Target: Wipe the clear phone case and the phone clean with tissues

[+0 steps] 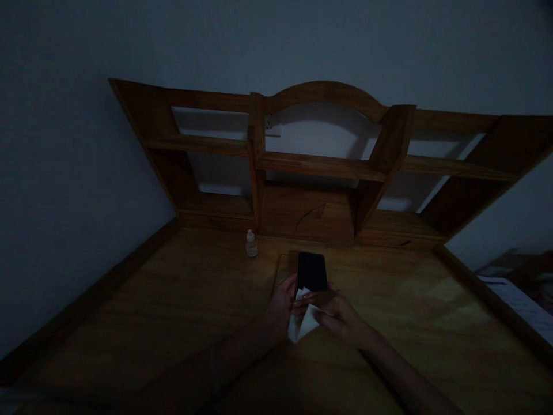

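Observation:
A dark smartphone (311, 271) is held tilted up above the wooden desk, its black face toward me. My left hand (283, 305) grips it from the left side and below, with fingertips also showing at its right edge. My right hand (334, 311) is closed on a white cloth or tissue (306, 324), pressed against the lower part of the phone. The cloth hangs in a fold between both hands and hides the phone's bottom end.
Beyond the phone, a small clear bottle with a white cap (251, 245) stands on the desktop (216, 276). A wooden shelf unit (319, 164) lines the back edge. A white power socket (273, 128) is on the wall behind it. Papers (518, 302) lie past the right rim.

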Action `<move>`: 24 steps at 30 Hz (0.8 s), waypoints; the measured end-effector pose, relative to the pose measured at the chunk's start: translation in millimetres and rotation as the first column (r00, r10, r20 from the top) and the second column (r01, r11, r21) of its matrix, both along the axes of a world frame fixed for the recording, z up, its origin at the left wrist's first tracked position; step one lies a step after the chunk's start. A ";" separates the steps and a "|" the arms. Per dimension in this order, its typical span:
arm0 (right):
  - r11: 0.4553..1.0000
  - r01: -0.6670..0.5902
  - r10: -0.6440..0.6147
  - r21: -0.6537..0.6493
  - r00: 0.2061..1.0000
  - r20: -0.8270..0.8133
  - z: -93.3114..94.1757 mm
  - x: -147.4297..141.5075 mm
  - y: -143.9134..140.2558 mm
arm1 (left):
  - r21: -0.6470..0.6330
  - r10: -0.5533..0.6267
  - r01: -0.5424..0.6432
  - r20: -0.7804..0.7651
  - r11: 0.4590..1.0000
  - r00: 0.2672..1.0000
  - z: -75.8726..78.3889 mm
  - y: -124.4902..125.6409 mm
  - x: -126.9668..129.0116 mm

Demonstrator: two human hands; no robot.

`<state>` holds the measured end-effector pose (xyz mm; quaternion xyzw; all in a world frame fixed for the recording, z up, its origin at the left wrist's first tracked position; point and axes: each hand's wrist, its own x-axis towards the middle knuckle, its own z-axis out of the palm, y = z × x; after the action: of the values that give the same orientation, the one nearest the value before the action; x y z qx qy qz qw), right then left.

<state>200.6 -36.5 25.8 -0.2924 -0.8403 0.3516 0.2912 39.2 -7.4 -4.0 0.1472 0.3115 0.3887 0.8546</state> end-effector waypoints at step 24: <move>0.935 0.169 -0.234 0.311 0.954 0.186 -5.2 4.1 14.9 | 0.775 0.370 0.129 -0.432 0.618 0.823 8.6 -17.6 -17.5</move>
<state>204.7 -21.6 20.6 -0.3684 -0.8752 0.1577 0.2709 21.7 -25.0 4.5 0.5842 0.3554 0.4831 0.5468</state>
